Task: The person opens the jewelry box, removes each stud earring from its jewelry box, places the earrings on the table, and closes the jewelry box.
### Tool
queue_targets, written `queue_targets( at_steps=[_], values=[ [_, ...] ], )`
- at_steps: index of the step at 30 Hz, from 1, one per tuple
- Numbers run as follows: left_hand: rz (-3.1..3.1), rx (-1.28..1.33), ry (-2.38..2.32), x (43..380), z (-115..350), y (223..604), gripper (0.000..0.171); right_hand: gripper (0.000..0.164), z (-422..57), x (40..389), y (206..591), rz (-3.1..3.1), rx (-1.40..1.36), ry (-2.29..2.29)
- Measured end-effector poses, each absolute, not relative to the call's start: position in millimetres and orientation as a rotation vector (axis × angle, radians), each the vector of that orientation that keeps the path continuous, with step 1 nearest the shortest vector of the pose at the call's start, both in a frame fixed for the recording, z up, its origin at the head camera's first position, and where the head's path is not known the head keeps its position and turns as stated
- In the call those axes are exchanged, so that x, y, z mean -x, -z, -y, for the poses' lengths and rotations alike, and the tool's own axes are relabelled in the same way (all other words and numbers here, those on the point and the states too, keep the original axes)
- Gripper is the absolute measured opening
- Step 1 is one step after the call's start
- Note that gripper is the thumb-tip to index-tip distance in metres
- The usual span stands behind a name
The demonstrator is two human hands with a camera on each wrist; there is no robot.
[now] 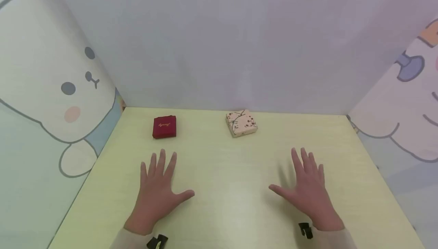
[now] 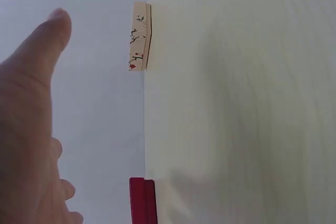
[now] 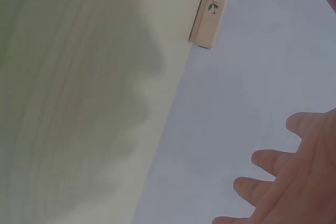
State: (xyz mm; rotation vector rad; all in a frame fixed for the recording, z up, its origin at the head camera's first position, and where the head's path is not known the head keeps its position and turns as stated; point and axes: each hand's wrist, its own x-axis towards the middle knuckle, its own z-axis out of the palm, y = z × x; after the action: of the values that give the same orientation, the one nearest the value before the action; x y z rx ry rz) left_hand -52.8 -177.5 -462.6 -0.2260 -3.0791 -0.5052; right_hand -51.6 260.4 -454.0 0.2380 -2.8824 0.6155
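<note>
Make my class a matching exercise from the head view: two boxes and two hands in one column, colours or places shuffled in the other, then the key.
1. Lettered box
2. Patterned box
3. Left hand
4. Right hand

A. Farther right than both boxes
B. Pale, with dark branches
C. Just below the lettered box in the picture
D. Deep red

Right pairs: 1-D, 2-B, 3-C, 4-A

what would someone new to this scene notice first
The dark red box would likely catch the eye first, toward the far left corner of the pale table. To its right, a cream branch-patterned box lies near the far edge. Below them in the head view, the left hand and right hand are spread wide, holding nothing.
</note>
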Motion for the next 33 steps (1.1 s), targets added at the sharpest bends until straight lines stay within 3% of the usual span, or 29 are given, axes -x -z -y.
queue_targets(
  at_steps=[9, 22, 33],
  values=[
    [3.103, 0.399, 0.676, 86, 147, 471, 0.12, 0.128, -242, 90, 456, 2.979, -0.351, -0.656],
    [3.172, 0.716, 0.484, 160, 90, 455, 0.113, 0.125, -215, 155, 447, 3.132, -0.539, -0.543],
    [3.121, 0.984, 0.314, 226, 60, 460, 0.108, 0.122, -206, 217, 447, 3.21, -0.529, -0.5]
  ],
)
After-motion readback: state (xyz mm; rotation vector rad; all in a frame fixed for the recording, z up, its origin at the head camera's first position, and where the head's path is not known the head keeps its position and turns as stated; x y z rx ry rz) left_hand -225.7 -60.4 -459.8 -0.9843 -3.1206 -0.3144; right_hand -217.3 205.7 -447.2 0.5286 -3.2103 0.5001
